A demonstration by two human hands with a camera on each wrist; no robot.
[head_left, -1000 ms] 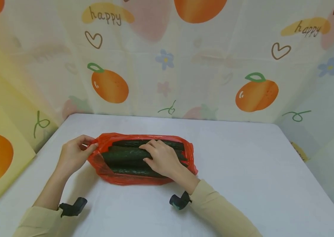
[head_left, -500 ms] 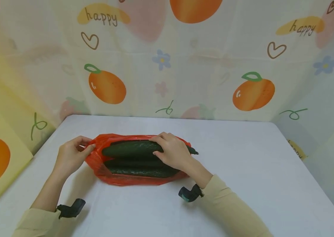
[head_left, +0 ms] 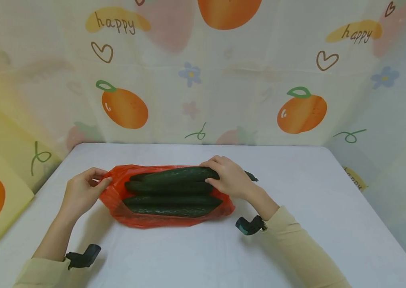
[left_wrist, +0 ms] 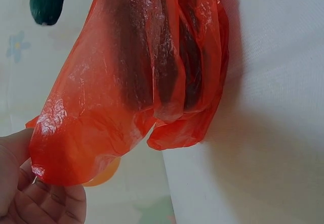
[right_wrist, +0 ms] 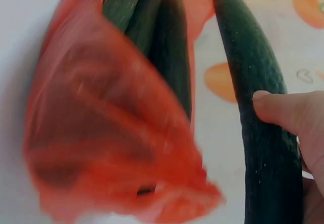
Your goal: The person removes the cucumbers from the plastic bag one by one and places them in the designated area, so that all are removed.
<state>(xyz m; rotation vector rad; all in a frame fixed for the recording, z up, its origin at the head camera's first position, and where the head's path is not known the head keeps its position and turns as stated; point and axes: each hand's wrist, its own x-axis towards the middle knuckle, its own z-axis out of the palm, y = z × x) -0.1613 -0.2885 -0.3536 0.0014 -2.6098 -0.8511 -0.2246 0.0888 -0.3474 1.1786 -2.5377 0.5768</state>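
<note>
A red plastic bag (head_left: 141, 222) lies open on the table with several dark green cucumbers (head_left: 174, 201) side by side in it. My left hand (head_left: 82, 192) pinches the bag's left edge, and the left wrist view has the thin film (left_wrist: 76, 133) stretched from those fingers. One cucumber (head_left: 185, 175) is raised above the others, gripped near its right part by my right hand (head_left: 232, 176). In the right wrist view this cucumber (right_wrist: 253, 62) stands apart from the bag, the thumb across its side.
The white table (head_left: 174, 256) stretches out on every side of the bag. A fruit-printed cloth (head_left: 217, 92) hangs behind it. Both wrists carry a small black camera mount (head_left: 84, 256).
My right hand has moved right and up, lifting one cucumber from among the others; its tip now pokes out past the hand. The left hand keeps its pinch on the bag.
</note>
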